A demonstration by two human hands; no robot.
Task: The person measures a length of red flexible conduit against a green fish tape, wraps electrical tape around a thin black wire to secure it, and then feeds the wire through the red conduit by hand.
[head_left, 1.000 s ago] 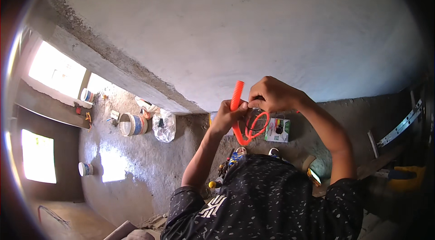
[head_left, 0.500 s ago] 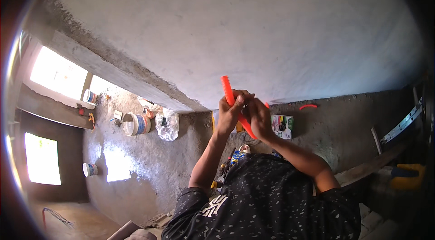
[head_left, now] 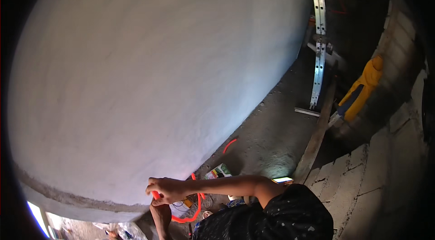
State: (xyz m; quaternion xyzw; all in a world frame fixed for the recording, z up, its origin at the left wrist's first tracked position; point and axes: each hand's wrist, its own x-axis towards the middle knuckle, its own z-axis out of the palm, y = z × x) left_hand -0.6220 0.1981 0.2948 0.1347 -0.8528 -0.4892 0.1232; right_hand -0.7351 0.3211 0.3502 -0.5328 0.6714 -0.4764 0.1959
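Observation:
An orange corrugated conduit [head_left: 198, 207] curves out beside my left wrist and bends up to the right. Its other stretch shows between my two hands, just under my right fingers. My right hand [head_left: 168, 190] is closed round it, thumb and fingers wrapped. My left hand [head_left: 161, 215] sits right below, closed on the same conduit, with its fingers partly hidden by the right hand. Both hands are close to the foot of the pale plastered wall [head_left: 149, 86].
A short orange conduit piece [head_left: 229, 145] and a printed box [head_left: 218, 171] lie on the floor by the wall. A lit phone [head_left: 282, 179] rests near my right elbow. Further right are a wooden plank [head_left: 319, 135], a metal ladder [head_left: 319, 36], a yellow garment [head_left: 364, 87] and a block wall [head_left: 362, 181].
My view has swung to the right, so hands and conduit now appear lower left. The ladder and block wall have come into fuller sight. Both hands keep hold of the conduit.

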